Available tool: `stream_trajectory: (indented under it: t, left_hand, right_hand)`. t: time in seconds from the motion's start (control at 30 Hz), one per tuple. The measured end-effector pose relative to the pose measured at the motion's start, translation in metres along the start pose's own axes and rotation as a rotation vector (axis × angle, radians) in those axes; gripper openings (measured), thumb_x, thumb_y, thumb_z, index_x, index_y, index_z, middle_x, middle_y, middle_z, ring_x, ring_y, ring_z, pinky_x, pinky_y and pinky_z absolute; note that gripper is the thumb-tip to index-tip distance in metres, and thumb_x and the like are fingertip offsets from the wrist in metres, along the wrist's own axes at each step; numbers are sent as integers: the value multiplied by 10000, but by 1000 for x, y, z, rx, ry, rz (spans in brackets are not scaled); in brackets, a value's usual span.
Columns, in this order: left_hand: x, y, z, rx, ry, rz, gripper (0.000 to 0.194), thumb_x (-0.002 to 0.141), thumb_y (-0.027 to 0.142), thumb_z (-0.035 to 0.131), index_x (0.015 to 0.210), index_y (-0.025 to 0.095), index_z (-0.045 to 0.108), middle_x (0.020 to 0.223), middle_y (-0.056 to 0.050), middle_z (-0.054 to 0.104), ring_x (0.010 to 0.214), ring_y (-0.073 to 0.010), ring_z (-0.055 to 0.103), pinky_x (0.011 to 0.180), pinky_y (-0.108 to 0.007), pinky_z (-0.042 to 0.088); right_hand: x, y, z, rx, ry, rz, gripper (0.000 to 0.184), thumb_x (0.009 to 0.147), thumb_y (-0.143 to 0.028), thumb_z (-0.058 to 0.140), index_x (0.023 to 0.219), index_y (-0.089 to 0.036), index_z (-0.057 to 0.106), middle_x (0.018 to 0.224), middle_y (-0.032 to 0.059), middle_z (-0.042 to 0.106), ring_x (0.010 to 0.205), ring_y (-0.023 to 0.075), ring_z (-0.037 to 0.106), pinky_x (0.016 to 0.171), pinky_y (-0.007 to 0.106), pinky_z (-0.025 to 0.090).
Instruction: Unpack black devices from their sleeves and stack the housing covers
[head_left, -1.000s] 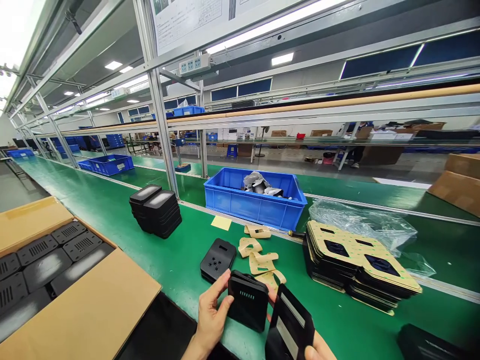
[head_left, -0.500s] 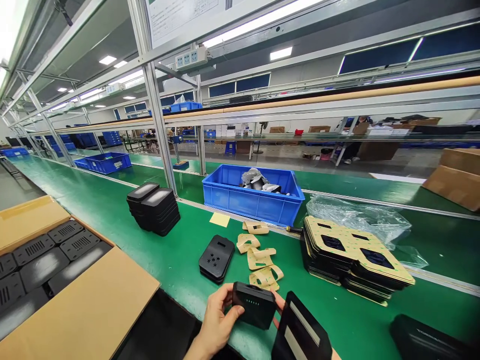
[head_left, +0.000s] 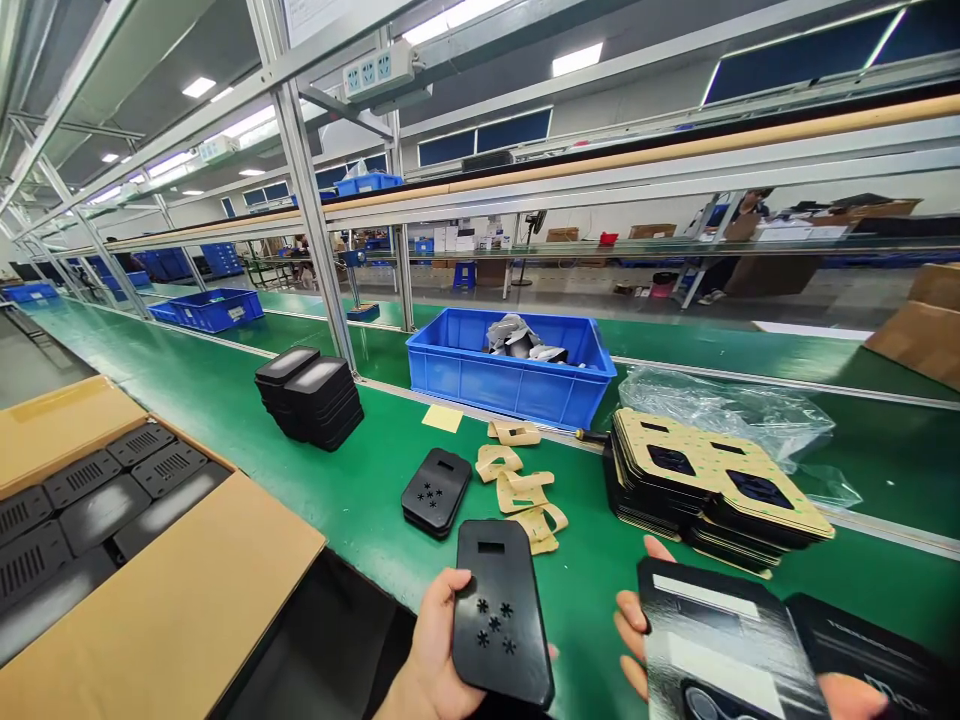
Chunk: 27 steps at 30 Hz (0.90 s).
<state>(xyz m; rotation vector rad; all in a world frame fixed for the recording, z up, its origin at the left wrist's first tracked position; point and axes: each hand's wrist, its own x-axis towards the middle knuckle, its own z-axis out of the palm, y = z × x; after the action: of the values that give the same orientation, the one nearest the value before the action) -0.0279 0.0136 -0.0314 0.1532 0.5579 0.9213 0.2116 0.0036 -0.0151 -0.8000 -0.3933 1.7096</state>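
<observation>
Turning a black plastic casing over in the left hand, its star-pattern holes now uppermost, fingers curled round the edge and pinching it upright above the green desk. Carrying a glossy black panel on the right hand, fingers spread beneath it, lower end cut off by the frame, grip partly hidden. Lying just beyond: a matching casing and tan adhesive gaskets.
</observation>
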Motion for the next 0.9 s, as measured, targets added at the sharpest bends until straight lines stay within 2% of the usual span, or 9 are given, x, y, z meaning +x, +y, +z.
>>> stream_trajectory:
  t: [0.07,0.13,0.23,0.3,0.37,0.47,0.57,0.77,0.9]
  left_hand:
    - [-2,-1,3,-84,-141,-61,517,810,527,527,1034,88,686,1006,-162,719,959,-306,654,934,-550,453]
    - [-2,-4,4,-146,-246,-90,630,874,614,440,1139,82,648,1111,-198,689,1052,-328,621,966,-588,406]
    - [0,-9,4,-179,-291,-121,737,899,679,362,1184,51,621,1141,-225,671,1054,-305,614,974,-534,394]
    - [0,-12,4,-197,-306,-155,746,911,675,351,1203,40,612,1147,-216,674,1050,-281,612,987,-497,386]
    - [-1,-14,5,-202,-317,-193,755,907,679,371,1203,30,619,1128,-198,694,1029,-262,623,1016,-467,370]
    - [-5,-17,9,-204,-349,-185,758,926,653,358,1279,21,585,1199,-171,694,1106,-250,617,1094,-397,311]
    - [-8,-18,14,-186,-402,-174,770,954,637,271,1369,34,510,1300,-142,653,1229,-246,566,1134,-358,267]
    - [-8,-24,14,-121,-414,-176,817,961,647,153,1385,33,487,1325,-146,634,1237,-222,570,1151,-353,248]
    - [-9,-27,16,-117,-379,-160,779,963,640,205,1356,51,529,1277,-135,670,1186,-224,606,1135,-355,272]
  right_hand:
    - [10,-4,1,21,-19,76,1080,349,-954,604,1275,-398,616,796,92,690,671,278,675,542,406,568]
    - [13,-5,6,-6,14,134,862,437,-781,747,1213,-419,649,710,60,648,549,218,609,451,336,511]
    - [4,-2,21,-102,133,118,667,606,-583,794,1231,-430,620,727,23,624,549,166,564,434,254,473]
    - [-5,2,33,-138,195,57,669,672,-521,800,1291,-436,561,798,2,621,576,132,555,440,200,466]
    - [-13,7,44,-168,225,24,690,693,-456,823,1314,-447,522,834,-27,603,509,70,476,395,139,410]
    - [-18,15,57,-305,239,-59,684,683,-512,827,1291,-395,537,691,-67,480,428,30,294,332,104,308]
    - [-18,19,64,-469,199,-159,648,698,-555,803,1255,-344,548,627,-89,374,431,32,288,358,115,329]
    - [-18,22,69,-657,140,-228,559,773,-572,722,1235,-308,551,860,-40,536,395,-3,346,353,140,343]
    - [-19,24,70,-687,117,-227,529,795,-561,698,1231,-296,560,814,-44,528,381,14,381,338,154,356]
